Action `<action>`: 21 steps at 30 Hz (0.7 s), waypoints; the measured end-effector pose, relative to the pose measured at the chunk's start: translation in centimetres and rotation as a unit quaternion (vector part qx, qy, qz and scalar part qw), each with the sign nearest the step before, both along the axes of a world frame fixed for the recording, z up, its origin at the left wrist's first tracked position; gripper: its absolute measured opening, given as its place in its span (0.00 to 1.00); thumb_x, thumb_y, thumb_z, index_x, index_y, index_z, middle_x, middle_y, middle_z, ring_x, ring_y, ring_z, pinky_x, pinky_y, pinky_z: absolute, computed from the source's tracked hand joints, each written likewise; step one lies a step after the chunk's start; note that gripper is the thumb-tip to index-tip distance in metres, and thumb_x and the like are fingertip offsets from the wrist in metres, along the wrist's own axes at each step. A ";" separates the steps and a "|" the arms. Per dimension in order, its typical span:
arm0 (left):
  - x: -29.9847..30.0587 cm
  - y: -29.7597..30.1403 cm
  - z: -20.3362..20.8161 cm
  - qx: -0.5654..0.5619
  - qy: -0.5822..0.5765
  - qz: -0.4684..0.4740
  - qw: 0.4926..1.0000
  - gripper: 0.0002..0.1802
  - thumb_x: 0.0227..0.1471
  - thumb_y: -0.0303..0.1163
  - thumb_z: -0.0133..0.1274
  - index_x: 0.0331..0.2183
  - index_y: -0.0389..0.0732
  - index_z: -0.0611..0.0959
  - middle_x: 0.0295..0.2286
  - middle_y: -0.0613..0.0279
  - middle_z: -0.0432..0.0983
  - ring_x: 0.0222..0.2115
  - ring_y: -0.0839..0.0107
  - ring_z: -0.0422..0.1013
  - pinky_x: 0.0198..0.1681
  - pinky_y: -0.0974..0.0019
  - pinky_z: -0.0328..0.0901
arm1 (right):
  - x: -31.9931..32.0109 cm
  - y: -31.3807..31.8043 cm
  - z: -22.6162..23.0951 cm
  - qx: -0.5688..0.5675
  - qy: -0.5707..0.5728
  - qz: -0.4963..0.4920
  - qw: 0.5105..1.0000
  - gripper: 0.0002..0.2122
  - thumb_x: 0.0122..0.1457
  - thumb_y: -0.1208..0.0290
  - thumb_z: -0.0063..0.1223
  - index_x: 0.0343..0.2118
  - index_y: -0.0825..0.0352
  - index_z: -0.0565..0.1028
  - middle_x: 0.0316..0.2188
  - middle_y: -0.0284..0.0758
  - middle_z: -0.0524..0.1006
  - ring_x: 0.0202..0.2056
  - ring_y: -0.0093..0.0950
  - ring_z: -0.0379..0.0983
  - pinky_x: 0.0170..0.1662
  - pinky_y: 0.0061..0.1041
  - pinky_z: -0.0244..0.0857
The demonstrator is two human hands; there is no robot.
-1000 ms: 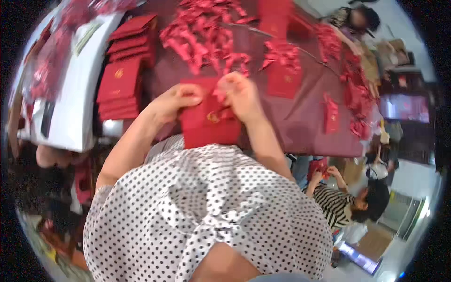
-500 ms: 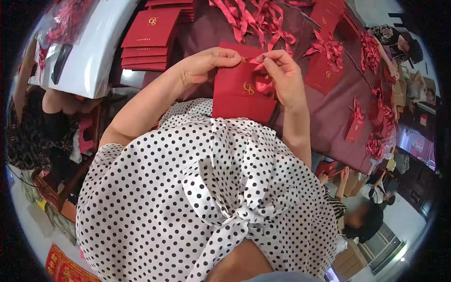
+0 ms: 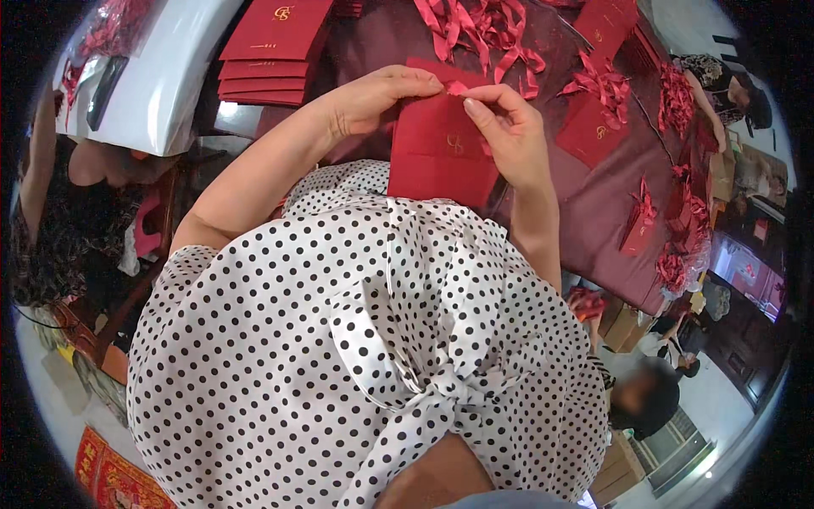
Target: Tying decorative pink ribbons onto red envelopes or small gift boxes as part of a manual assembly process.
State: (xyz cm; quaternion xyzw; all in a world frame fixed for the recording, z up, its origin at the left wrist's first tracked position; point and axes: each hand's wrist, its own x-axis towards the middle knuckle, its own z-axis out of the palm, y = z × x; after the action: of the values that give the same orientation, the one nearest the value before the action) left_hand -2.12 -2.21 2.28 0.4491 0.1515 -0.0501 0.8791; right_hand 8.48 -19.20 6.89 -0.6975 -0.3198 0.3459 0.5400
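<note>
Before you, at the near edge of the table (image 3: 551,208): held bag (image 3: 432,165); ribbon (image 3: 456,87) over its upper part, between your left hand (image 3: 381,100) and right hand (image 3: 513,140).
Beyond, on the table: loose ribbons (image 3: 445,25).
To your left, on the table: bag stack (image 3: 271,42); farther left, side surface (image 3: 165,89).
To your right: second bag (image 3: 585,134), ribbon cluster (image 3: 606,89) upon it; farther right, small packet (image 3: 636,233), near the table's right edge.

Ribbon (image 3: 457,88) mostly hidden by fingertips of left hand (image 3: 380,100) and right hand (image 3: 511,134), can't tell if knotted. Red bag's (image 3: 428,157) bottom edge lost behind dotted shirt (image 3: 280,322). Bag stack (image 3: 275,34) and ribbon heap (image 3: 483,34) cut by top edge; screen (image 3: 746,276) content too small to read.
</note>
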 end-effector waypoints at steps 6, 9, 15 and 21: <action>0.1 0.6 -0.9 -0.083 -0.020 -0.071 0.994 0.11 0.53 0.35 0.48 0.34 0.39 0.79 0.31 0.69 0.76 0.32 0.83 0.70 0.37 0.77 0.64 | -0.3 0.2 0.1 0.040 -0.064 0.014 0.997 0.05 0.52 0.75 0.54 0.31 0.70 0.75 0.27 0.32 0.76 0.31 0.18 0.71 0.36 0.17 0.63; 0.1 0.5 -0.5 -0.077 -0.012 -0.083 0.994 0.12 0.54 0.36 0.48 0.36 0.40 0.79 0.32 0.70 0.76 0.32 0.83 0.70 0.37 0.77 0.64 | -0.5 0.3 0.4 0.019 -0.053 0.020 0.998 0.06 0.51 0.75 0.55 0.31 0.70 0.75 0.29 0.33 0.77 0.33 0.18 0.71 0.37 0.17 0.64; 0.2 0.2 -0.2 -0.075 -0.078 -0.095 0.990 0.08 0.55 0.36 0.46 0.32 0.44 0.76 0.26 0.75 0.73 0.27 0.86 0.69 0.31 0.79 0.64 | -1.2 0.3 0.0 0.026 -0.121 -0.014 0.992 0.06 0.48 0.74 0.57 0.29 0.69 0.76 0.26 0.33 0.77 0.28 0.18 0.72 0.32 0.17 0.65; -0.3 -0.3 -0.5 0.022 -0.054 -0.074 0.996 0.08 0.56 0.37 0.45 0.28 0.46 0.73 0.22 0.77 0.68 0.23 0.88 0.62 0.24 0.81 0.57 | -2.1 0.3 0.8 -0.061 -0.142 -0.026 0.988 0.07 0.47 0.71 0.58 0.28 0.68 0.76 0.21 0.34 0.77 0.22 0.18 0.71 0.27 0.19 0.64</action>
State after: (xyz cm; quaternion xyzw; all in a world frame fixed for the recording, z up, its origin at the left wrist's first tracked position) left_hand -2.41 -2.51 1.79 0.4807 0.0716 -0.0871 0.8696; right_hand 6.37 -18.90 7.66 -0.7789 -0.3537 0.2483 0.4546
